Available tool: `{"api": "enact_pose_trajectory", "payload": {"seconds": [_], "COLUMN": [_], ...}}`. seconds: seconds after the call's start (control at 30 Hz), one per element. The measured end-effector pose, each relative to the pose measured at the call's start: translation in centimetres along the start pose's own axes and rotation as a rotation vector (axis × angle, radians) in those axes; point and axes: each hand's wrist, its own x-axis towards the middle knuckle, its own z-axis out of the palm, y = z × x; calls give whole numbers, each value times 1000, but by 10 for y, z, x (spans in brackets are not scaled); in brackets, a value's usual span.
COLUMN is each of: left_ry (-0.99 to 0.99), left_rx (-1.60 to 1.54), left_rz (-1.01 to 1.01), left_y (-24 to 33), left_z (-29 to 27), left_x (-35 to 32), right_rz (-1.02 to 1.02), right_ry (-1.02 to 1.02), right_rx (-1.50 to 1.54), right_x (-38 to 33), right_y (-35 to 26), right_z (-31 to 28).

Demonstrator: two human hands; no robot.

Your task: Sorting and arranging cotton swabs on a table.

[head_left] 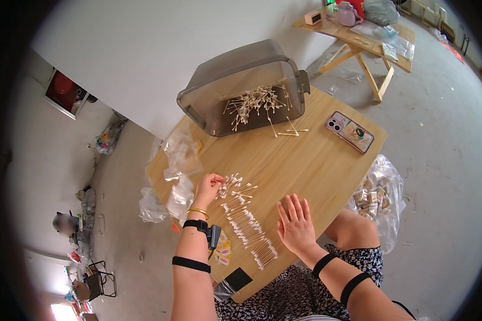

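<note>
My left hand (208, 188) is at the left end of a loose bunch of cotton swabs (231, 184), its fingers curled and pinched on swab ends; how many it holds is hidden. From that bunch a long row of cotton swabs (245, 226) runs toward me, laid side by side. My right hand (296, 227) lies palm down to the right of the row, fingers stretched out, holding nothing. Beyond both hands a grey translucent plastic bin (241, 67) lies on its side with its mouth toward me. A heap of cotton swabs (257, 104) fills part of it, and a few have spilled out.
A phone in a decorated case (349, 132) lies at the table's right. Clear plastic bags (181, 155) cover the left edge, with small yellow cards (223, 249) and a black square (238, 279) nearer me. A bag of small packs (377, 195) stands below right. A second table (353, 37) is behind.
</note>
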Motion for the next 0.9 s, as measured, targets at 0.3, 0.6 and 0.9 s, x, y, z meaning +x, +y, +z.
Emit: {"api": "enact_pose_trajectory", "payload": {"seconds": [0.3, 0.6, 0.9], "left_ry": [307, 33, -24], "left_rx": [342, 609, 619], "left_rz": [96, -58, -148], "left_y": [48, 61, 65], "left_z": [12, 52, 47], "left_x": [-42, -40, -33], "right_rz": [25, 8, 7], "right_ry": [-17, -37, -24], "right_rx": [-10, -7, -25], "right_x": [-2, 1, -2], "right_y": [8, 0, 2], "right_z": [1, -2, 4]}}
